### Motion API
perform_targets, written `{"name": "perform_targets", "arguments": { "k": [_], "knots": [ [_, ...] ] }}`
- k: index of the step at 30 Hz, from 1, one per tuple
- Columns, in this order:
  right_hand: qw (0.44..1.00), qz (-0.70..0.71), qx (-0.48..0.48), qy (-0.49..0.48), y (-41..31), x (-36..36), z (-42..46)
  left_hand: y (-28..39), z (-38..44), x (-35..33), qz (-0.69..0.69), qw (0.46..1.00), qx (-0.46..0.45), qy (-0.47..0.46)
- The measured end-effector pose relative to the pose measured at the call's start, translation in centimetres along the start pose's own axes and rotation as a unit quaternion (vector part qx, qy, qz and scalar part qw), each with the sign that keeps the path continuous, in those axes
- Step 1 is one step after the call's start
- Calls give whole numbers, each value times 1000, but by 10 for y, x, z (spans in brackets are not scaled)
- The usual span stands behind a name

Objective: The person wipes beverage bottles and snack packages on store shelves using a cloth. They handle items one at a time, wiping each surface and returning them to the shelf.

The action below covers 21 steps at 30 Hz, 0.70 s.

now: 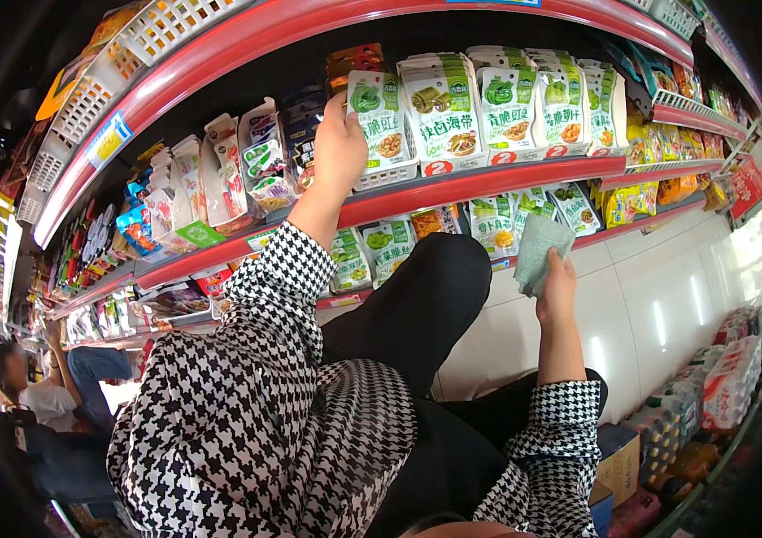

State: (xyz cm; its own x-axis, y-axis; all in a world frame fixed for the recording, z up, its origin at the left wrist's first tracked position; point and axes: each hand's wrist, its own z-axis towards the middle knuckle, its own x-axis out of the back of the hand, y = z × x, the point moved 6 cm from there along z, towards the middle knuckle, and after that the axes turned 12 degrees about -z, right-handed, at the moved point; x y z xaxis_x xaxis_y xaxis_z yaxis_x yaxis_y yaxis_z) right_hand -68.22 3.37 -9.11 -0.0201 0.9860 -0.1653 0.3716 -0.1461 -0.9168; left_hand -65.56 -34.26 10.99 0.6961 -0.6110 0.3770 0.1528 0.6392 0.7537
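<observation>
My left hand [340, 144] is at the left edge of a white and green snack packet [381, 114], with the thumb at its front edge and the other fingers partly hidden. That packet stands upright in a white plastic basket [387, 177] on the shelf. Beside it, on the right, a row of similar packets [439, 107] stands in open cartons. Lower down and away from the shelf, my right hand [558, 282] grips a folded grey-green cloth [541, 252] between thumb and fingers.
A red shelf edge [488, 183] runs across below the packets, and another red edge [327, 23] arches above. More packets [386, 249] fill the lower shelf. Shrink-wrapped bottles [730, 383] and a cardboard box [619, 464] stand right. Another person [48, 400] crouches far left.
</observation>
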Motion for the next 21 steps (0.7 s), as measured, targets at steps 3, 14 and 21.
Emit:
{"name": "perform_targets", "arguments": {
  "k": [3, 14, 21],
  "knots": [
    [1000, 2, 7, 3, -1, -2, -1, -2, 2, -3, 24, 996, -79, 20],
    [999, -45, 13, 11, -3, 1, -2, 54, -18, -46, 32, 968, -239, -69],
    [960, -215, 178, 38, -15, -2, -7, 77, -8, -141, 10, 969, -200, -141]
  ]
}}
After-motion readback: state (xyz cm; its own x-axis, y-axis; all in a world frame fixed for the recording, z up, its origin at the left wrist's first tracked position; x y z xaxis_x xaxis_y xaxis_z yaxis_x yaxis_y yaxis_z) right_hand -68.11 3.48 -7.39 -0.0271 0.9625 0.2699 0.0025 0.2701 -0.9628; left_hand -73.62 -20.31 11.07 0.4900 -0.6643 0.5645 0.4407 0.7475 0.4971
